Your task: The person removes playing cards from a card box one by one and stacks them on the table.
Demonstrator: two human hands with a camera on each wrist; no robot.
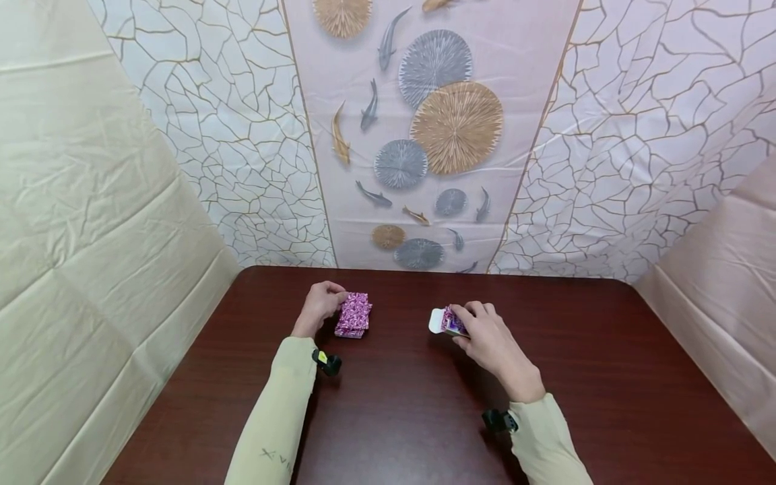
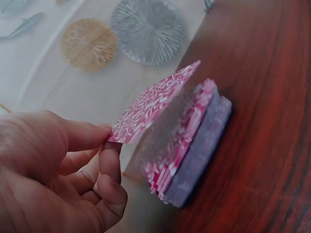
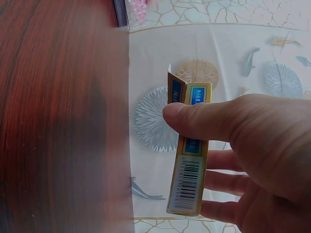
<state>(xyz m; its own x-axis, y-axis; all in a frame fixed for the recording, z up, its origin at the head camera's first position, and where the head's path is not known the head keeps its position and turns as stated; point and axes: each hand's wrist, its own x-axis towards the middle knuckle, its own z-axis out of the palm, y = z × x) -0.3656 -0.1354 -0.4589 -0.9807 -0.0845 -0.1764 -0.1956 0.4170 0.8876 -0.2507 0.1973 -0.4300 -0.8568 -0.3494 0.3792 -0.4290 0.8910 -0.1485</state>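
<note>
My left hand pinches a playing card with a pink and white patterned back between thumb and fingers. The card is tilted up over a stack of playing cards, with a gap below most of it in the left wrist view. A bluish-grey layer forms the bottom of the stack; what it is, I cannot tell. To the right, my right hand grips a small card box by its narrow sides. Its white end flap hangs open toward the stack. A barcode shows on one side.
Both hands work over a dark reddish-brown wooden table. A patterned cloth backdrop with fish and round leaves hangs behind its far edge. Cream cloth walls flank it. A dark device is strapped to each wrist.
</note>
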